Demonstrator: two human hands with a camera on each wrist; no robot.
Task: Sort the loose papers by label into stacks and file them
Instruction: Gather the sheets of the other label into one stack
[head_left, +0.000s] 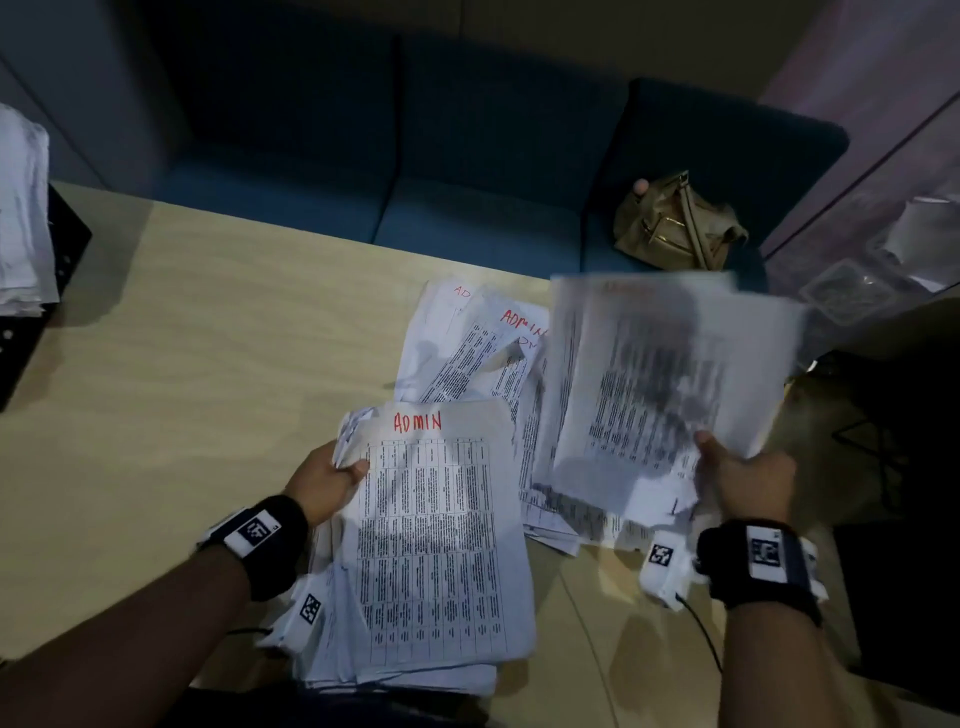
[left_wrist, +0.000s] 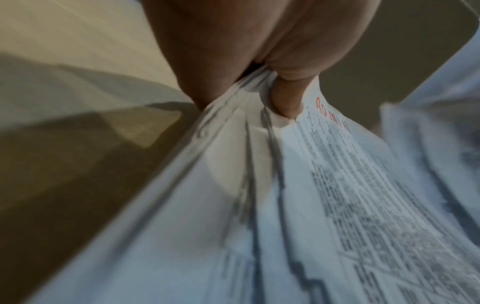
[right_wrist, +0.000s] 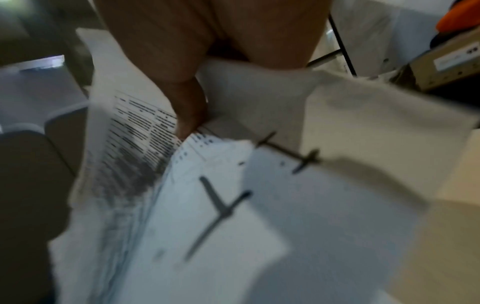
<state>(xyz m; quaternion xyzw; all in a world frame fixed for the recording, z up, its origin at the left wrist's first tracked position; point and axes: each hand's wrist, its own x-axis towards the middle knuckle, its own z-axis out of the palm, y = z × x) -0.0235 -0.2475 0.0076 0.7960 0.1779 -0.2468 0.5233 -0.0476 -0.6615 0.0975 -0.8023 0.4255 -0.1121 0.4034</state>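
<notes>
My left hand (head_left: 340, 475) grips the left edge of a thick stack of printed sheets (head_left: 436, 561); the top sheet carries a red "ADMIN" label (head_left: 417, 422). In the left wrist view the thumb (left_wrist: 287, 98) presses down on that stack (left_wrist: 298, 205). My right hand (head_left: 727, 467) holds a blurred printed sheet (head_left: 660, 384) by its lower right corner, lifted above a loose pile of ADMIN-marked papers (head_left: 483, 343) on the wooden table (head_left: 208, 364). In the right wrist view the thumb (right_wrist: 187, 117) pinches that sheet (right_wrist: 130, 144) over other papers (right_wrist: 221, 226).
A black binder with white papers (head_left: 26, 234) lies at the table's left edge. A dark blue sofa (head_left: 415, 156) stands behind the table, with a tan bag (head_left: 675, 223) on its seat. A clear plastic container (head_left: 852, 291) sits at the far right.
</notes>
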